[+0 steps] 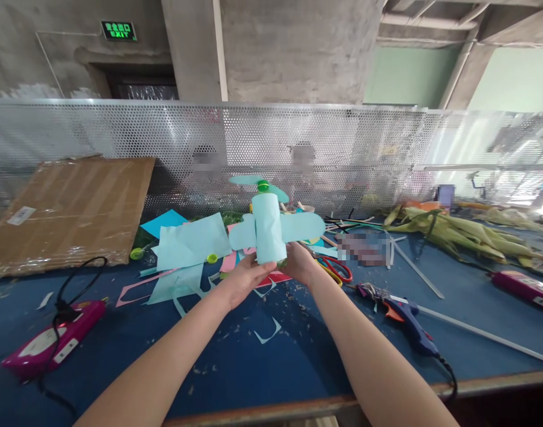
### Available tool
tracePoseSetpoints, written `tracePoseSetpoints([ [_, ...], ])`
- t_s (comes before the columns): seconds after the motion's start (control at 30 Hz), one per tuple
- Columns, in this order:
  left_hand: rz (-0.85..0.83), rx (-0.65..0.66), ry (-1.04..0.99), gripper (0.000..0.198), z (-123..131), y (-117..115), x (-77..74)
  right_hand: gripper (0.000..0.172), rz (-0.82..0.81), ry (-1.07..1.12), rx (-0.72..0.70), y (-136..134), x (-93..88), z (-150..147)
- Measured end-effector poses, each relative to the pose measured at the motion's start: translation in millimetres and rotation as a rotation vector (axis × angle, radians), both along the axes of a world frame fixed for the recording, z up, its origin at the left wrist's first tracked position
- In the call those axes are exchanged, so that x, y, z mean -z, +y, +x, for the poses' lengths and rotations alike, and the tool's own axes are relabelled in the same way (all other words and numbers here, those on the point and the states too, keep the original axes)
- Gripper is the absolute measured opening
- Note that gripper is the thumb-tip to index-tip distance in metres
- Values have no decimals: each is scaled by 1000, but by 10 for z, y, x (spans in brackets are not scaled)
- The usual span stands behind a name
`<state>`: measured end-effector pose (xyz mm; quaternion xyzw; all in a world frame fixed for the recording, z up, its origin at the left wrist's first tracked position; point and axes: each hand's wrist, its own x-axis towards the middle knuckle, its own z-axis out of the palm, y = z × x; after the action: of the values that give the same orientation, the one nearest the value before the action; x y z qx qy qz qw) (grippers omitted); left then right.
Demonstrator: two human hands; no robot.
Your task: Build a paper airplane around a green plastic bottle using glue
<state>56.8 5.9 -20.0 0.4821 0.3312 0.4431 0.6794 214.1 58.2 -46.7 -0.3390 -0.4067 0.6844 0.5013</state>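
Note:
Both hands hold up a toy plane made from a small bottle wrapped in light blue paper. Rounded paper wings stick out on both sides, and a paper propeller sits at the green cap on top. My left hand is closed on the lower left of the wrapped bottle, thumb along its bottom edge. From behind the lower right, my right hand grips it; those fingers are partly hidden. Light blue paper sheets and a loose green cap lie left of the plane.
A glue gun with a long glue stick lies at right, near red and yellow scissor handles. Purple power strips flank the table. Cardboard leans against a perforated metal screen. Corn husks lie back right.

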Motion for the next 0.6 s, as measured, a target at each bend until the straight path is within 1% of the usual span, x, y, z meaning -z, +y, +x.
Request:
tracePoseSetpoints([
  [0.1, 23, -120, -64, 43, 7, 15, -10, 18, -92, 15, -48, -86, -69, -6],
  [0.23, 64, -207, -52, 46, 11, 13, -26, 23, -92, 36, -139, -232, -206, -31],
  [0.37, 69, -204, -33, 42, 11, 15, -12, 18, -38, -6, -177, -318, -258, -60],
  [0.47, 42, -175, -74, 39, 4, 35, 19, 23, -8, -52, -148, -327, -222, -94],
  [0.6, 6, -164, -94, 28, -12, 51, 38, 28, 3, -110, -89, -306, -150, -165],
])
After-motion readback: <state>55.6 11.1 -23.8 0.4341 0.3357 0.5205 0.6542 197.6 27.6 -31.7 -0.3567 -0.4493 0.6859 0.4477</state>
